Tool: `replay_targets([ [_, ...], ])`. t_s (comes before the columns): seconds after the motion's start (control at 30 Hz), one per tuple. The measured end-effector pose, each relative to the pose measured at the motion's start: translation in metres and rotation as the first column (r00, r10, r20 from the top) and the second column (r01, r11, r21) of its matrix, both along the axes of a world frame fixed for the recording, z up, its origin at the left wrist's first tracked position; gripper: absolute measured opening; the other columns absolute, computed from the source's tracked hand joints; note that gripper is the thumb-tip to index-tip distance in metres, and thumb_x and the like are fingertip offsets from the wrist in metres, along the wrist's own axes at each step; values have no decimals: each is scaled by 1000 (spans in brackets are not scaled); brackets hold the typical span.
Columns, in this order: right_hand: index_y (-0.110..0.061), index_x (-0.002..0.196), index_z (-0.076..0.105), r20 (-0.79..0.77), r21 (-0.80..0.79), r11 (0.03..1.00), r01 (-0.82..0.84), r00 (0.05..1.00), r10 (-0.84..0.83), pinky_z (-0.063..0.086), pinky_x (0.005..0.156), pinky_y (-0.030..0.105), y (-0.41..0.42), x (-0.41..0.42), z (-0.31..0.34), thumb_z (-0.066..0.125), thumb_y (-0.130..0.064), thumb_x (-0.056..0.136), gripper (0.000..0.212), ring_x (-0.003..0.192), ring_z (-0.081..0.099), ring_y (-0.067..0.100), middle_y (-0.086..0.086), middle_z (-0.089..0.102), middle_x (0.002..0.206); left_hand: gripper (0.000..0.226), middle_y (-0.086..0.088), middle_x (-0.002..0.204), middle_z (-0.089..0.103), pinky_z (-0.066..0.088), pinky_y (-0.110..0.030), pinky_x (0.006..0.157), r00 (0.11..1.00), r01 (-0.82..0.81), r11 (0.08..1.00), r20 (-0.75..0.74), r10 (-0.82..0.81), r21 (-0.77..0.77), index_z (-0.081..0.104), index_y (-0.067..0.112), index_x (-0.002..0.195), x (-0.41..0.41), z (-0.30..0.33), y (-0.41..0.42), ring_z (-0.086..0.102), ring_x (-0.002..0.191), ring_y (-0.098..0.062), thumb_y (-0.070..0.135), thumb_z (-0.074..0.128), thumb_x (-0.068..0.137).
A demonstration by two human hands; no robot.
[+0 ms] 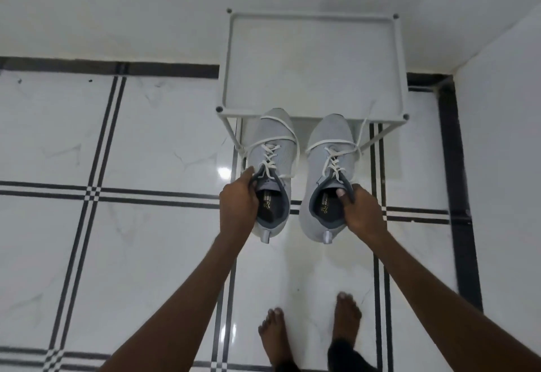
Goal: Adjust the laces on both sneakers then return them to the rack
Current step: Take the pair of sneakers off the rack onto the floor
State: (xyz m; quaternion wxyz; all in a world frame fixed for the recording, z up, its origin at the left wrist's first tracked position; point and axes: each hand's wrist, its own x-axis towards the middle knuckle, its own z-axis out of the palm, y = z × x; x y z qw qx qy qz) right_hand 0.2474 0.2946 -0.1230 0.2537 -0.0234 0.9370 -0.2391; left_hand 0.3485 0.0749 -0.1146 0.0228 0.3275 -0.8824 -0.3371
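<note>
Grey knit sneakers, one in each grip: the left hand (237,200) pinches the collar of the left sneaker (272,172), the right hand (361,212) hooks the collar of the right sneaker (328,178), toes toward the white rack (310,112). They look light and floppy; the loose laces (288,137) could snag, so the collars seem the surest hold.

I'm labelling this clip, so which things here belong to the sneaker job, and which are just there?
Part of the job:
left sneaker, held in left hand
right sneaker, held in right hand
loose white laces
white rack

Just there:
tiled floor
white wall
bare feet
</note>
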Motion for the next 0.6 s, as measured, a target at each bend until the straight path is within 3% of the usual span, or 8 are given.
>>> replay_targets([
  [0.1,4,102,55,7,22,1000,-2,1000,1,35,67,34,6,23,-50,45,-39,99,44,92,63,42,25,67,97,39,-16,89,74,54,-38,72,1000,-5,1000,18,4,8,61,13,128,29,-50,15,68,81,-37,5,44,94],
  [0.23,3,102,56,22,59,997,-53,998,52,35,68,33,20,45,-131,44,-39,99,44,93,63,42,25,67,98,39,-13,97,75,41,-24,70,998,-20,1000,61,20,7,60,14,131,58,-129,34,69,86,-32,7,44,96],
  [0.4,1,106,54,52,93,990,-105,994,101,31,71,33,33,65,-233,43,-35,100,38,100,62,43,24,67,105,34,-10,98,74,39,-23,68,991,-24,1000,128,23,9,61,16,125,75,-234,51,58,74,-16,9,43,97],
  [0.5,2,107,55,63,91,990,-106,993,101,31,72,33,38,69,-296,44,-34,100,39,101,61,44,25,67,107,33,-10,98,75,49,-25,70,989,-45,999,142,44,4,61,17,125,78,-301,59,68,81,-24,12,43,97],
  [0.6,2,107,54,65,78,991,-110,992,105,33,72,33,41,70,-341,45,-34,100,38,99,62,44,25,67,105,30,-8,98,74,60,-38,77,991,-47,998,123,43,33,60,16,124,79,-342,66,71,84,-26,17,43,99],
])
